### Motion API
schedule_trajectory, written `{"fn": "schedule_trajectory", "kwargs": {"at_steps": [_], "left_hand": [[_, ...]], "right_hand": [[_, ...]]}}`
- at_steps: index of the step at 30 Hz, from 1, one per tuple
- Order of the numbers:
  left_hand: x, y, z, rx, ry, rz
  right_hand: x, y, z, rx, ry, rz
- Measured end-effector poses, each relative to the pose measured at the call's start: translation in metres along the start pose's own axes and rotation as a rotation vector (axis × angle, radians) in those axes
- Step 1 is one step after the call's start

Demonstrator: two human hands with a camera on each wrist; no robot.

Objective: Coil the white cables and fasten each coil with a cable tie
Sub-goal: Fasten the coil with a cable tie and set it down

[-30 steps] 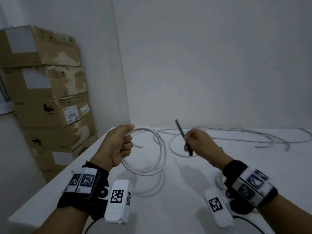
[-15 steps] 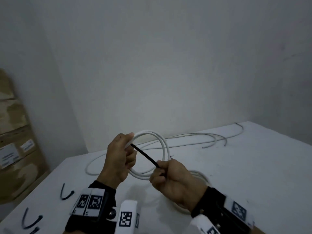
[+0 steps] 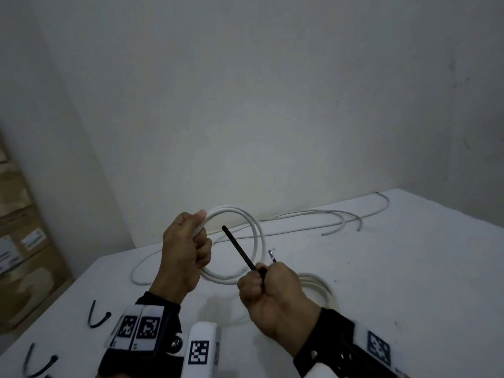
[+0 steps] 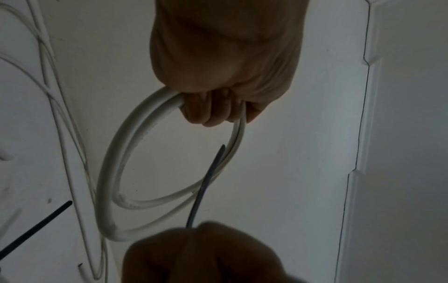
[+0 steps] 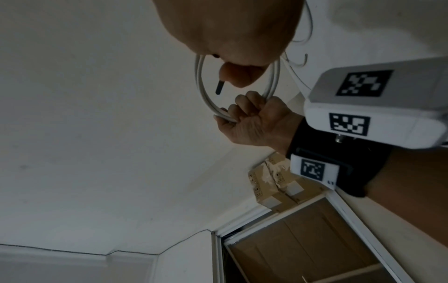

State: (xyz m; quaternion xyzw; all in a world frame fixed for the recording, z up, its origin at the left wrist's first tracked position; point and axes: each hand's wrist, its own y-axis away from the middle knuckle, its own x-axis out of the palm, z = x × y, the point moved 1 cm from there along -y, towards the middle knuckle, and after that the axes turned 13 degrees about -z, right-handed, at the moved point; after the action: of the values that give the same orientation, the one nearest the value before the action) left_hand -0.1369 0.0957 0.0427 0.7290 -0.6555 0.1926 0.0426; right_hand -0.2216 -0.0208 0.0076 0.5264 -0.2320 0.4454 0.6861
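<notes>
My left hand (image 3: 188, 249) grips a white cable coil (image 3: 256, 241) of a few loops and holds it upright above the white table (image 3: 395, 282). In the left wrist view the coil (image 4: 114, 172) hangs below the fist (image 4: 218, 107). My right hand (image 3: 261, 285) pinches a black cable tie (image 3: 238, 248), whose free end points up and left through the coil's opening, close to the left fist. The tie (image 4: 206, 183) crosses the coil's right side in the left wrist view. In the right wrist view its tip (image 5: 49, 87) sticks out past my thumb inside the coil (image 5: 201, 86).
Another white coil (image 3: 321, 285) lies on the table behind my right hand. Loose white cables (image 3: 327, 216) run along the wall. Spare black ties (image 3: 98, 317) lie at the table's near left edge. Cardboard boxes (image 3: 19, 241) stand stacked at the left.
My right hand brought the tie from the right to the coil, then drew back a little so the tie's tip is just off the left fist. My head view swung right.
</notes>
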Motion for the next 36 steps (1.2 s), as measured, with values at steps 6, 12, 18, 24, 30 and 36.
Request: {"fn": "schedule_trajectory", "kwargs": {"at_steps": [6, 12, 18, 24, 30, 36], "left_hand": [[0.011, 0.012, 0.010, -0.067, -0.094, 0.111], [0.008, 0.015, 0.020, -0.202, -0.132, 0.166], [0.009, 0.017, 0.028, -0.259, -0.091, 0.178], [0.009, 0.025, 0.040, -0.159, -0.087, 0.182], [0.007, 0.035, 0.048, -0.058, -0.135, 0.246], [-0.001, 0.042, 0.052, 0.057, -0.327, 0.322]], "right_hand": [[0.025, -0.018, 0.008, -0.021, -0.035, -0.001], [0.031, -0.019, 0.018, -0.085, 0.053, 0.124], [0.020, -0.018, 0.010, -0.189, 0.167, 0.131], [0.015, -0.018, 0.016, -0.212, 0.079, 0.201], [0.012, -0.023, 0.015, -0.357, 0.218, 0.122], [0.004, -0.033, 0.010, -0.382, 0.298, 0.068]]}}
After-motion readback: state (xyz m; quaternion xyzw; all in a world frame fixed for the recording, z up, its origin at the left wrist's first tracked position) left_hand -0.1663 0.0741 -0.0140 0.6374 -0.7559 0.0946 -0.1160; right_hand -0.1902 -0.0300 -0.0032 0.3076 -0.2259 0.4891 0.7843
